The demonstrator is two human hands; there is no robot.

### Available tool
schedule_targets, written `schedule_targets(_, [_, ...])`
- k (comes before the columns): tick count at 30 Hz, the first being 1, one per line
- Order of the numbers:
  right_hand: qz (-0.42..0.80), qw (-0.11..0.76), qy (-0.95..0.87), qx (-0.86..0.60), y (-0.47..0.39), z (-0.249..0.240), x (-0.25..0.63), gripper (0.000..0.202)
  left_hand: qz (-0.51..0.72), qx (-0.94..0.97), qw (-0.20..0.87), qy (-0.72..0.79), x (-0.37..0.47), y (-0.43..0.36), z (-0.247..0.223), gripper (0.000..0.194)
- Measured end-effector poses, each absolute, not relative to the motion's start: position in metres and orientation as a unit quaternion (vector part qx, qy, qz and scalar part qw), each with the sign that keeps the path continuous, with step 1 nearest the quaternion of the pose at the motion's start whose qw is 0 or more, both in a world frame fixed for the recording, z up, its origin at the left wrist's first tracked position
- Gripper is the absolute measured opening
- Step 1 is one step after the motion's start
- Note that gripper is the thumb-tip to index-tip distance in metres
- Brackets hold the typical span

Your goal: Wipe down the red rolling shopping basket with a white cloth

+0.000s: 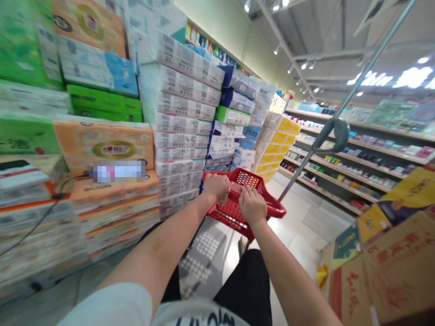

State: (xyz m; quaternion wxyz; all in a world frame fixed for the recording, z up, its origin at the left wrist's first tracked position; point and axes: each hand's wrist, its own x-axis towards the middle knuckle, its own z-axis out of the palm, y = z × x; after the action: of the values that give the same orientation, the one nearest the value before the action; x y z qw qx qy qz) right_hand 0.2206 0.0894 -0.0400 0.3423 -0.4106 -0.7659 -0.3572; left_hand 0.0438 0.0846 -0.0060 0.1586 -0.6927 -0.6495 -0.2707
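A red plastic shopping cart (pixel 272 209) with a perforated basket stands right in front of my body. My left hand (pixel 216 186) is wrapped round the left part of its handle. Close beside it, my right hand (pixel 253 204) grips the same handle further right. Both sets of fingers are closed over the bar, knuckles up. Through the holes in the basket I see light floor, and no goods show inside it.
Packs of tissue (pixel 108 147) are piled along the left, with tall stacks of white packs (pixel 183 104) beyond. Cardboard boxes (pixel 401 267) stand at the lower right. A metal pole (pixel 299 170) slants up near the cart's right side. Stocked shelves (pixel 353 158) line the back.
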Motion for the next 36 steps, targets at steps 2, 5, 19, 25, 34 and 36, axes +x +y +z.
schedule_targets(2, [-0.356,0.342,-0.766,-0.411,0.089,-0.039,0.221,0.030,-0.291,-0.700,0.167,-0.630,0.043,0.080,-0.009,0.030])
schedule_targets(5, [-0.356,0.343,-0.767,-0.409,0.088,-0.038,0.221,0.030,-0.331,-0.704,0.190,-0.599,0.042,0.074,-0.017,0.028])
schedule_targets(19, [-0.369,0.353,-0.759,-0.403,0.088,-0.040,0.222,0.030,-0.307,-0.677,0.178,-0.645,0.048,0.076,-0.014,0.030])
schedule_targets(25, [-0.353,0.344,-0.768,-0.410,0.084,-0.042,0.220,0.031,-0.198,-0.699,0.146,-0.671,0.047,0.081,0.003,0.039])
schedule_targets(34, [-0.346,0.343,-0.768,-0.415,0.087,-0.045,0.222,0.032,-0.131,-0.741,0.099,-0.652,0.043,0.088,0.018,0.028])
schedule_targets(36, [-0.343,0.340,-0.769,-0.419,0.087,-0.045,0.222,0.033,-0.184,-0.725,0.134,-0.650,0.043,0.082,0.009,0.032])
